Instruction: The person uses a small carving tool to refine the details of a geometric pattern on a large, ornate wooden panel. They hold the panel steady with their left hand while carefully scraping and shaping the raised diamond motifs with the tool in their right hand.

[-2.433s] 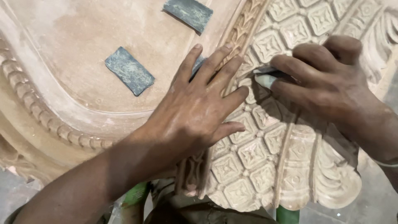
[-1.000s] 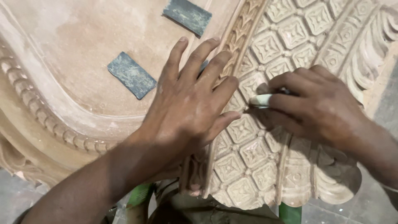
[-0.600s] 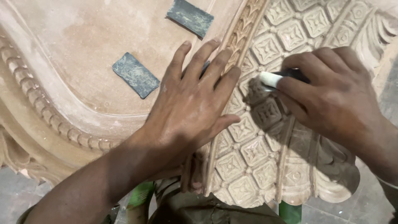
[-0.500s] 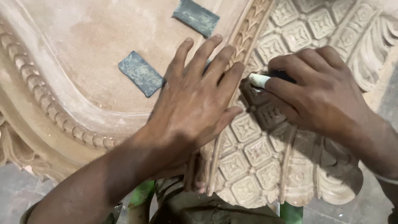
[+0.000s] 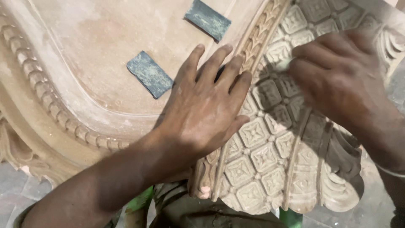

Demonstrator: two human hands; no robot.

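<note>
Nearest the camera, the lower edge of the carved wooden panel (image 5: 261,169) overhung my lap; green cloth and grey floor showed beneath it.

My left hand (image 5: 202,109) lay flat, palm down, fingers spread and extended, straddling the line where the smooth recessed field met the carved leaf band (image 5: 263,36). It held nothing. Judgement: it was placed there as a brace, its weight keeping the panel from shifting under the work on the other side.

My right hand (image 5: 337,71) was curled, fingers pressed together, over the grid of square rosettes at the upper right. It was motion-blurred. A pale tip showed at the fingertips, possibly a small tool or abrasive, but I could not tell what it pinched, if anything. Judgement: the closed grip bearing down suits rubbing or detailing the relief.

Further out, on the smooth field, one grey-green rectangular pad (image 5: 149,74) lay flat just beside my left hand's fingers, apart from them. A second grey-green pad (image 5: 208,19) lay beyond, near the top edge. Judgement: parked within reach as spares.

A beaded border (image 5: 46,105) curved round the field on the left.

Containers: none in view, so no contents logged.
</note>
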